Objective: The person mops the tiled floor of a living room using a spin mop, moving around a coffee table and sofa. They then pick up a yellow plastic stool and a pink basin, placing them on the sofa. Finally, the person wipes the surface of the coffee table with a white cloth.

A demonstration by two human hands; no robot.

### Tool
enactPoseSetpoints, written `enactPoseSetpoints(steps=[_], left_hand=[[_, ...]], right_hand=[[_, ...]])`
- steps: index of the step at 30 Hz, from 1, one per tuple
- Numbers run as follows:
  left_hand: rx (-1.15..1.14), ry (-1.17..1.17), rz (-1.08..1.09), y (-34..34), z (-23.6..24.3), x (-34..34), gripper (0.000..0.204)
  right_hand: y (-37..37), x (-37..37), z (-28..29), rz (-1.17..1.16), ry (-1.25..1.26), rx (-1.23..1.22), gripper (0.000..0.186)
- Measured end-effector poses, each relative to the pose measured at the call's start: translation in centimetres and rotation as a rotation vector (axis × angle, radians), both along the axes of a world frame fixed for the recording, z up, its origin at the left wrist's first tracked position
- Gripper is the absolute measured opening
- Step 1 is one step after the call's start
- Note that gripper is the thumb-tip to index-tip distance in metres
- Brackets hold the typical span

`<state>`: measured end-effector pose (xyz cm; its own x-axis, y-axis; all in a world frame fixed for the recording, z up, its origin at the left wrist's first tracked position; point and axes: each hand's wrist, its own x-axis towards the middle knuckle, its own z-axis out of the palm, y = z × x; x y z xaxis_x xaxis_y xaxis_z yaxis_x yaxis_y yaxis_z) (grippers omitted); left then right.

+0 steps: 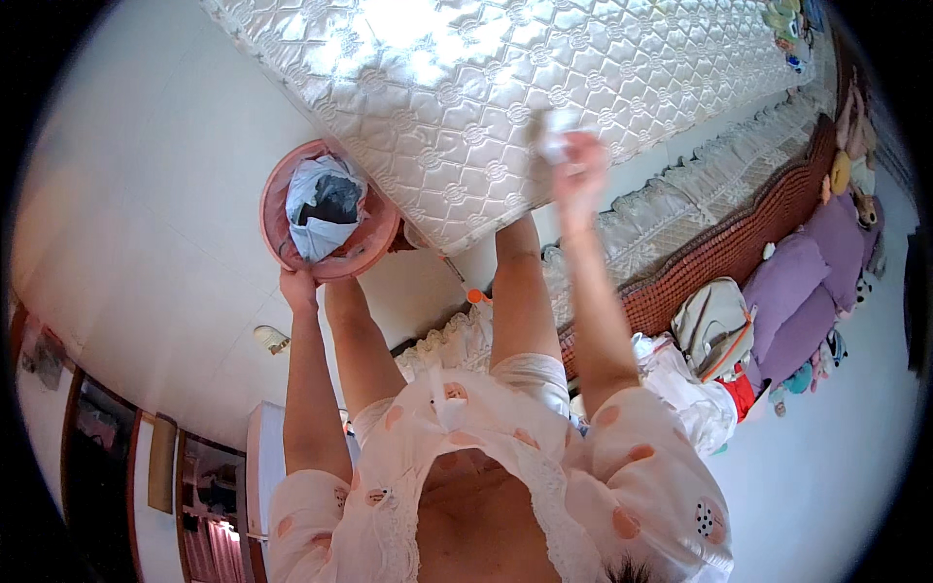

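My left hand [299, 289] grips the near rim of a round pink bin [270, 238], holding it beside the corner of a table. Inside the bin sits a crumpled pale plastic bag [321, 236] with a dark opening. Over the table, my right hand [580, 175] is closed around a small white wad [564, 134], like a tissue or cloth; motion blur hides its exact kind. A shiny white quilted cover [466, 107] lies across the table, bright with glare at the far side.
A sofa with a brown woven cover [680, 257] and lace trim runs along the right. Purple cushions [792, 277], a pale bag [714, 325] and several plush toys lie there. On the floor at left is a light shoe [271, 338]. Small colourful items [792, 34] rest at the table's far right.
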<state>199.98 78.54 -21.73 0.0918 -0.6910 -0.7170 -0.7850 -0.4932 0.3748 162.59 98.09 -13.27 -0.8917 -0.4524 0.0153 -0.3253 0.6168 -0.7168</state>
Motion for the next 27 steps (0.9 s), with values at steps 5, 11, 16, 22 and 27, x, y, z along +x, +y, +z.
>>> enactPoseSetpoints(steps=[5, 11, 16, 22, 27], left_hand=[[-0.126, 0.009, -0.228, -0.1, -0.8, 1.0, 0.031], [-0.093, -0.078, -0.274, 0.0, 0.8, -0.3, 0.030], [-0.027, 0.030, -0.045, -0.3, -1.6, 1.4, 0.027], [0.043, 0.169, 0.303, -2.5, -6.9, 2.6, 0.025], [-0.028, 0.346, 0.528, -6.0, -12.4, 0.9, 0.032]], right_hand=[[8.4, 1.7, -5.1, -0.215, 0.136, 0.270, 0.013], [-4.3, 18.0, -3.9, 0.276, -0.594, -0.088, 0.024], [-8.6, 7.3, 0.0, 0.123, -0.300, -0.109, 0.017], [-1.5, -12.4, -5.5, -0.276, 0.151, -0.188, 0.007], [-6.6, -11.5, -7.6, -0.183, 0.376, 0.113, 0.012]])
